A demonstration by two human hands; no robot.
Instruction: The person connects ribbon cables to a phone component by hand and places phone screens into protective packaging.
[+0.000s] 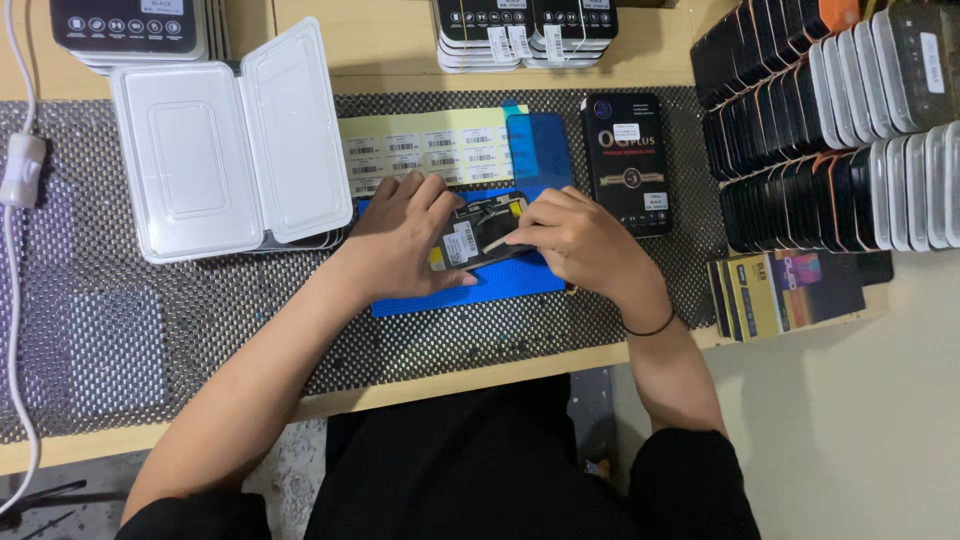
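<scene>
From my remote seat I see one flat black rectangular phone-screen panel [478, 238] with a white sticker on it, lying on a blue rectangular work mat [460, 292] at the middle of the table [480, 362]. Its long axis runs roughly left to right, tilted a little up toward the right. Both hands sit on it, so neither is really nearer: the left hand [405, 240] covers the panel's left end, palm down, fingers [440, 196] spread flat and only lightly curled, pressing rather than gripping. The right hand [580, 245] meets the right end, its fingers curled in and pinched close at the panel's edge; I judge it holds that edge, though whether a small tab is between the fingertips I cannot tell. The panel lies between the two hands, directly under the fingertips of both.

Counting the rest: one open clear white plastic clamshell case [225, 150] to the left, one yellow sheet of barcode labels [425, 150] just beyond the hands, one translucent blue film sheet [540, 150] beside it, one black printed retail box [628, 160] to the right. Many black and white boxed units [830, 120] stand in rows at far right; too many to count surely.
</scene>
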